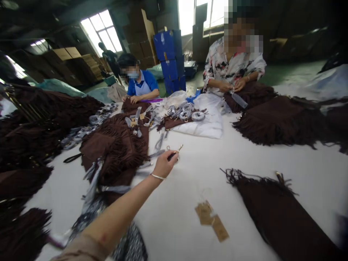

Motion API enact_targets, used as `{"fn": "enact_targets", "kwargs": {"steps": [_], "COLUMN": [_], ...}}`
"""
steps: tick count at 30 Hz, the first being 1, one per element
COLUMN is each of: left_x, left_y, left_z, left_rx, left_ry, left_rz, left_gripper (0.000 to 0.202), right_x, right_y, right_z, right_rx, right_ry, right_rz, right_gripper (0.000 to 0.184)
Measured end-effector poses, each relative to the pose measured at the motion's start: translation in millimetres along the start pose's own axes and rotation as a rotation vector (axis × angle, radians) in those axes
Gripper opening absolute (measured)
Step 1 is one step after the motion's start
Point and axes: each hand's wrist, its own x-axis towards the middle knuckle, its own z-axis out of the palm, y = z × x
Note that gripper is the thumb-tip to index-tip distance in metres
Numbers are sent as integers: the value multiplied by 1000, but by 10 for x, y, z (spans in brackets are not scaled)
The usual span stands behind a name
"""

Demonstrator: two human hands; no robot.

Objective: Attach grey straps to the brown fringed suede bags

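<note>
While the left hand (164,165) pinches a small gold-tone clasp (174,152) w/ a dark strap end between thumb and fingers, held just above the white worktable (190,174), the right hand can't be seen. Blue cartons (170,59) stand stacked at the back, contents hidden, w/ brown cardboard boxes (140,36) piled behind them. Nearer, coiled grey straps (185,114) sit in clear plastic on a white plastic-wrapped pack (201,123). Two kraft hang tags (211,220) lie flat on the table toward the front, their print too small to read. The clasp is shiny metal, its exact shape too small to tell, and it's well above the tags, close to the edge of a fringed dark-brown suede bag (114,152) — more of these lie at both sides of the table. A thin silver bangle (157,177) sits on the left wrist. Across the table, a co-worker in a floral blouse (233,65) grips a clear plastic sleeve (238,98) w/ both hands; another in a blue top (140,85) has one hand down on the table.
</note>
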Motion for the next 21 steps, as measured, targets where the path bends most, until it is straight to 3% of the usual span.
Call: {"fn": "enact_targets", "kwargs": {"steps": [3, 5, 8, 10, 12, 14, 18, 21], "left_x": [-1312, -2206, -3337, -3838, -4114, -4210, -4132, -4027], "left_y": [502, 758, 983, 1027, 1016, 985, 986, 1081], "left_z": [-220, -237, -105, 17, 103, 138, 139, 126], "left_rx": [-13, 19, 44, 45, 43, 42, -13, -114], "left_ry": [-228, -377, -475, -483, -482, -483, -419, -337], "left_rz": [-9, -14, -73, -102, -85, -49, -104, -216], "left_gripper": [24, 23, 26, 31, 28, 22, 18, 17], "right_x": [-1219, -1862, -2304, -2365, -2380, -2411, -2529, -2612], "right_y": [231, 271, 198, 145, 124, 134, 155, 120], "right_z": [381, 552, 648, 660, 672, 697, 766, 824], "right_rx": [37, 40, 11, 9, 4, -4, -87, -394], "right_ry": [-29, -39, -29, -10, 17, 51, 123, 148], "right_rz": [74, 88, 68, 66, 39, 2, -22, -153], "right_gripper": [42, 38, 35, 34, 35, 34, 29, 22]}}
